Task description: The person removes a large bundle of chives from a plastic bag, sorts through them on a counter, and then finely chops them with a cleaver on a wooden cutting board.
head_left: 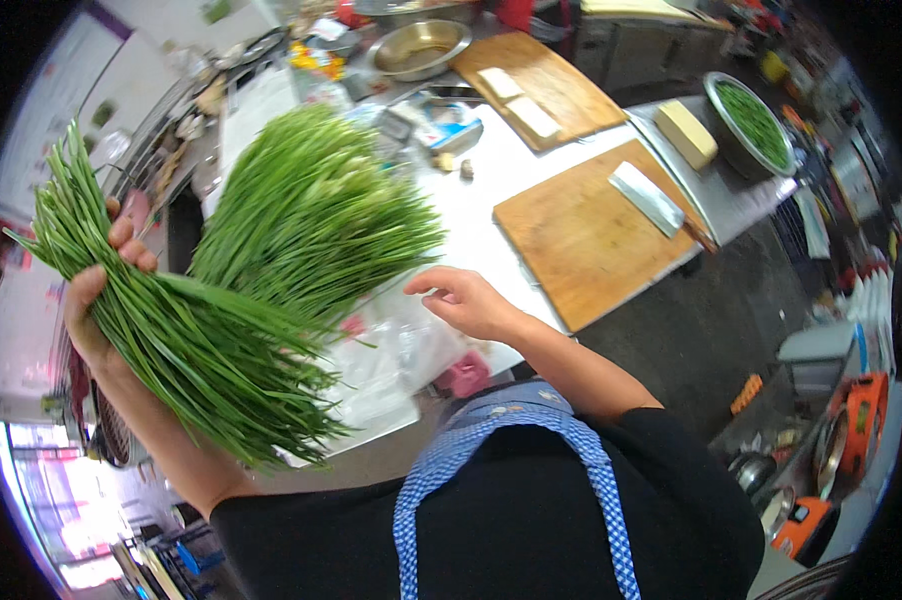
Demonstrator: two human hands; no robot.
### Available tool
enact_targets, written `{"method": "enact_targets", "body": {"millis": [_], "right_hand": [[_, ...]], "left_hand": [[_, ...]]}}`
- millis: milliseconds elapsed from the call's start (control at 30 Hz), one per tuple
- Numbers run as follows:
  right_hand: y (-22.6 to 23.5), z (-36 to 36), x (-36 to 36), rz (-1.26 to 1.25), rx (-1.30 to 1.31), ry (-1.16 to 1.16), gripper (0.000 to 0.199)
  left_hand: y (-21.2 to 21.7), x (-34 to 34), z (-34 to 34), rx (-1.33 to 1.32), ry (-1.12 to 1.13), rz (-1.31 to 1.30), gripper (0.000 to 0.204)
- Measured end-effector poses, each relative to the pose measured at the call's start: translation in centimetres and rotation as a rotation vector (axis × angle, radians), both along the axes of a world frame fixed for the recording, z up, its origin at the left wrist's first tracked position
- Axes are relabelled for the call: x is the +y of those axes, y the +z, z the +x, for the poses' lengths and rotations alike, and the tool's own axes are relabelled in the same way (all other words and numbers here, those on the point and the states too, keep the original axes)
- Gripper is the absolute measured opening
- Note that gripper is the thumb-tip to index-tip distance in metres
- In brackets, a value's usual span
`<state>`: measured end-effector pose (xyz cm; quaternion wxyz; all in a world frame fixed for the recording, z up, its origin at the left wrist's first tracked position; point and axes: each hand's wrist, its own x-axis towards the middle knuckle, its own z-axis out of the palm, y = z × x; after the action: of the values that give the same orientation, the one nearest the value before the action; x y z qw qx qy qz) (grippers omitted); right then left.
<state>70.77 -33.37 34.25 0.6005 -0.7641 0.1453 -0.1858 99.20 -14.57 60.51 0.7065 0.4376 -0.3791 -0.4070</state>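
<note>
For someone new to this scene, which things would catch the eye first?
Most likely the bundle of green stalks held in the left hand, at the picture's left. Beside it, a green heap lies on the white table. Further right, a cleaver lies on a wooden board.

Left hand (85, 292) part-hidden by stalks (206, 345), top basin (411, 9) cropped

Place was a kitchen; home or commercial couldn't be told. Cues: a cleaver (647, 198) lay on a wooden cutting board (561, 240), white slabs (532, 117) sat on a second wooden board (581, 90), a wide metal basin (396, 64) stood near it, a bowl (724, 132) held chopped greens (754, 122), long green stalks (316, 205) were heaped on a white table (476, 225), and the wearer had on a blue checked apron (511, 404).
</note>
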Motion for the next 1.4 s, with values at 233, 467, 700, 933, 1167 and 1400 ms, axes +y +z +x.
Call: {"method": "enact_targets", "body": {"millis": [233,467,700,933,1167,1400], "right_hand": [[-2.3,-14.1,-12.3,0.165,0.046,-0.230,0.024],[-8.4,-27.9,-22.1,0.412,0.238,-0.450,0.021],[-13.0,-34.2,-26.9,0.515,0.387,-0.504,0.019],[-12.8,-31.1,-28.6,0.416,0.403,-0.344,0.021],[-11.2,-23.6,-25.4,0.354,0.315,-0.160,0.021],[-8.8,-16.7,-20.0,0.380,0.332,-0.006,0.022]], "left_hand": [[-6.8,-18.5,-17.3,-0.560,-0.152,0.700,0.053],[-29.2,-38.0,-32.3,-1.363,-0.586,0.777,0.051],[-46.9,-45.0,-41.7,-1.294,-0.366,0.614,0.114],[-39.4,-37.4,-34.8,-0.993,0.056,0.274,0.063],[-26.2,-16.8,-21.1,-1.172,1.279,0.377,0.013],[-21.1,-12.1,-13.9,-1.504,1.071,0.422,0.029]]}}
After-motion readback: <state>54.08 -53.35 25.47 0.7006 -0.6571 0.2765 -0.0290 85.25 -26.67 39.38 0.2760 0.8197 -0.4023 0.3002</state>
